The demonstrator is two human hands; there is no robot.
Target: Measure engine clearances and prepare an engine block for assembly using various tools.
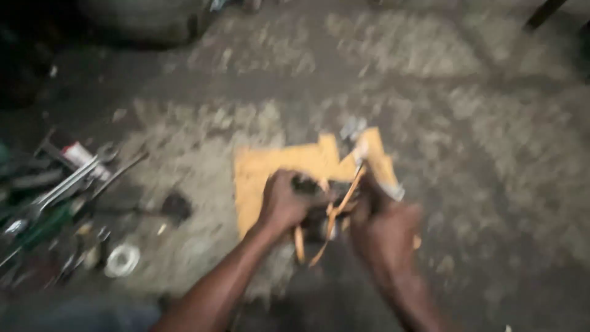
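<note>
My left hand (284,203) and my right hand (382,229) meet over a small dark part (316,224) held low above the ground. Both hands are closed around it. Thin orange strips (337,212) hang and loop between the two hands. A yellow piece of cardboard (276,169) lies on the ground right behind the hands. The view is blurred, so the dark part's shape is unclear.
Several wrenches (67,181) and other tools lie in a pile at the left. A small white roll (121,259) sits near them. A dark lump (176,206) rests left of the cardboard. The ground is rough, dirty concrete (479,160).
</note>
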